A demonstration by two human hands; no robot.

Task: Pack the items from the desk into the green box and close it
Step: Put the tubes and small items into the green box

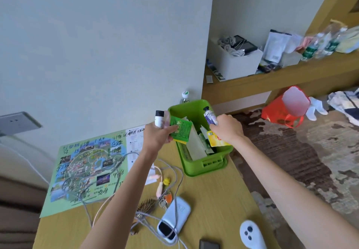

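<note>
Packing was under way at frame centre: the left hand (pixel 157 136) gripped a black-capped bottle (pixel 159 119) and a green sachet (pixel 181 132), and the right hand (pixel 227 127) gripped a purple tube (pixel 210 116) and a yellow packet (pixel 217 141), both over the open green box (pixel 206 164) on the bench (pixel 213 200), so the next move was probably to release them inside.

Box (pixel 204 168) at desk's (pixel 213 200) far edge — map (pixel 87 167) left of it
</note>
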